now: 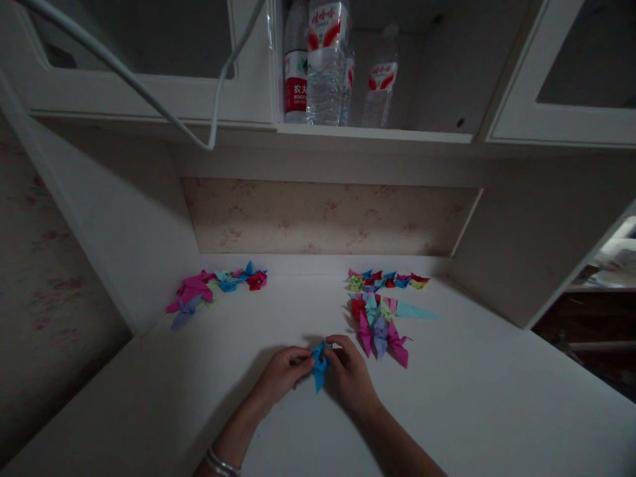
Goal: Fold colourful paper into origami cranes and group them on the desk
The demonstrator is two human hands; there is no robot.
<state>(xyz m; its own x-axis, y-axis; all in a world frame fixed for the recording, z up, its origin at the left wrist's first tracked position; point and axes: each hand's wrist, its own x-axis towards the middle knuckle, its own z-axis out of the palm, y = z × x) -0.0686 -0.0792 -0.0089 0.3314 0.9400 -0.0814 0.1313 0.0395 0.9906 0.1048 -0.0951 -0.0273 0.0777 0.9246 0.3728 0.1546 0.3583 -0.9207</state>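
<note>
A blue folded-paper crane (319, 372) is between my two hands, just above or on the white desk. My left hand (282, 376) pinches its left side between thumb and fingers. My right hand (350, 372) grips its upper right side, thumb and forefinger closed on the paper. Fingertips cover part of the crane's body. Close to the right hand lie several folded-paper cranes in pink and purple, among them a purple one (380, 336) and a magenta one (397, 344).
Rows of small colourful paper pieces (390, 280) lie at the back right. Another paper pile (195, 289) sits at the back left. Overhead, a cabinet shelf (372, 134) holds several plastic bottles (326, 73). A white lamp arm or cable (149, 97) crosses the upper left.
</note>
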